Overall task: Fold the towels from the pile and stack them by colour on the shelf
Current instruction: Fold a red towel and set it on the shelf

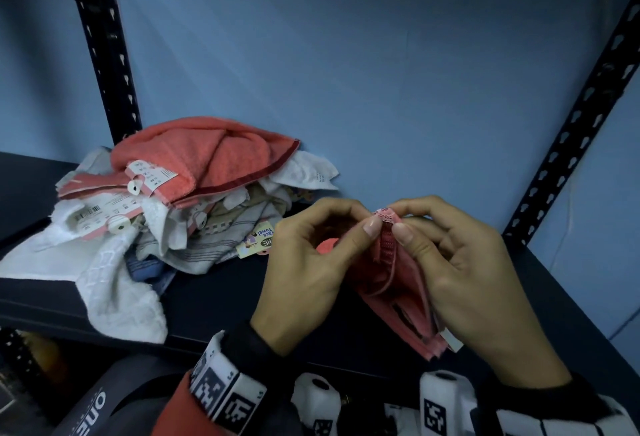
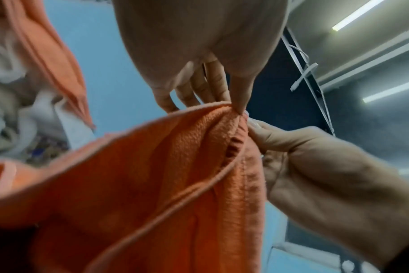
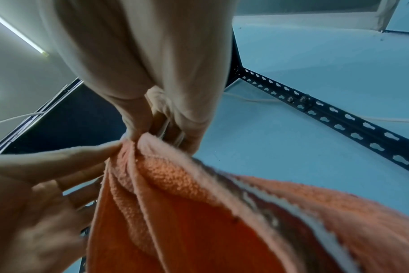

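Head view showed one coral towel at lower centre, pinched at its top corner by two hands, left hand and right hand, above a dark shelf before a blue wall. One pile of towels lay at left.

Left wrist view showed thumb and fingertips nipping the gathered corner.

Right wrist view showed the right fingers likewise clamped on that corner, cloth hanging towards lower right.

Black cuffs on both wrists, white bands with black square markers (left sleeve red).
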`<state>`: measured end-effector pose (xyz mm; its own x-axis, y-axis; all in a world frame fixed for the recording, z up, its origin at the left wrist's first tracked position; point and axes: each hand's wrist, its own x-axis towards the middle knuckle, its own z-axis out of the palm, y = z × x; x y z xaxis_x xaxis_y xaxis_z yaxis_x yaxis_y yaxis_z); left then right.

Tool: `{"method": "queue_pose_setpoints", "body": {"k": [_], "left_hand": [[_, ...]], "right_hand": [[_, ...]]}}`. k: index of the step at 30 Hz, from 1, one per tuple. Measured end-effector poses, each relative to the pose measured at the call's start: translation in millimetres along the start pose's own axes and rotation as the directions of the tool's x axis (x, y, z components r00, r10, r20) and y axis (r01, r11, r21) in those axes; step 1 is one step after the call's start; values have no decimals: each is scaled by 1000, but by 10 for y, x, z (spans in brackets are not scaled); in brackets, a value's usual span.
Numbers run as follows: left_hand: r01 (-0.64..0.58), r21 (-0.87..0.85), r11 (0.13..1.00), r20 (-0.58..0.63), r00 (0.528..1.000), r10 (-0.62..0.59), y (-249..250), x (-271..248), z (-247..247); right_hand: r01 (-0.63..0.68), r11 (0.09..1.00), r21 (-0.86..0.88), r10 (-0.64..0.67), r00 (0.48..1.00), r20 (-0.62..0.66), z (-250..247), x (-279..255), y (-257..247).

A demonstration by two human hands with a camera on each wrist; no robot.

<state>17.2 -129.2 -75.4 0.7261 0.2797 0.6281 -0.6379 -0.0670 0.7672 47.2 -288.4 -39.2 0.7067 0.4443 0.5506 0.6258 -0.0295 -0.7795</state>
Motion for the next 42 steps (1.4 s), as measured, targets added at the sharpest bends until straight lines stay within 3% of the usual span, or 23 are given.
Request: {"method": "queue_pose_setpoints", "body": {"k": [9, 12, 15, 17, 19, 21, 23, 25, 27, 29, 31, 33, 35, 37, 39, 42], "left_hand": [[40, -112, 993, -161, 985, -58, 11, -47, 111], [114, -132, 985, -52, 991, -122, 29, -33, 117], [58, 119, 991, 173, 982, -78, -4, -20, 49], [-101, 408, 907, 357, 932, -57, -78, -41, 16], [-231, 615, 754, 426, 902, -71, -181, -34, -61], [-221, 758, 614, 407, 895, -181, -241, 48, -243], [-147, 885, 442, 328, 871, -366, -293, 133, -507], [-12, 930, 367, 199, 858, -474, -296, 182, -755], [36, 917, 397, 186, 842, -506, -270, 203, -883], [-1, 881, 472, 268, 825, -498, -188, 226, -873], [-98, 841, 532, 374, 817, -440, -70, 212, -777], [-135, 828, 544, 404, 816, -412, 80, 176, -649], [-143, 814, 562, 404, 836, -372, 203, 142, -512], [-150, 740, 655, 397, 884, -246, 297, 103, -384], [-144, 619, 772, 335, 937, -94, 383, 59, -241], [-125, 495, 860, 221, 975, 15, 433, -2, -22]], "right_hand": [[94, 994, 48, -90, 993, -77, 112, 1, -50], [90, 993, -71, -97, 989, -109, 34, 14, -39], [104, 980, -171, -129, 981, -144, -87, 25, -4], [114, 975, -193, -152, 969, -195, -145, 25, 8], [126, 968, -216, -182, 947, -265, -203, 35, 31], [140, 958, -250, -227, 903, -364, -314, 64, 69], [149, 948, -283, -275, 832, -482, -498, 77, 117], [144, 940, -310, -301, 780, -549, -657, 74, 157], [130, 935, -329, -305, 770, -561, -709, 68, 181], [120, 936, -330, -293, 787, -543, -672, 68, 182], [103, 945, -311, -247, 846, -472, -574, 74, 141], [82, 956, -281, -183, 916, -358, -446, 75, 91], [80, 965, -251, -147, 954, -260, -309, 72, 52], [79, 969, -233, -129, 969, -209, -201, 68, 32], [76, 974, -214, -113, 980, -167, -133, 64, 15], [87, 982, -170, -110, 986, -126, -86, 52, -29]]}}
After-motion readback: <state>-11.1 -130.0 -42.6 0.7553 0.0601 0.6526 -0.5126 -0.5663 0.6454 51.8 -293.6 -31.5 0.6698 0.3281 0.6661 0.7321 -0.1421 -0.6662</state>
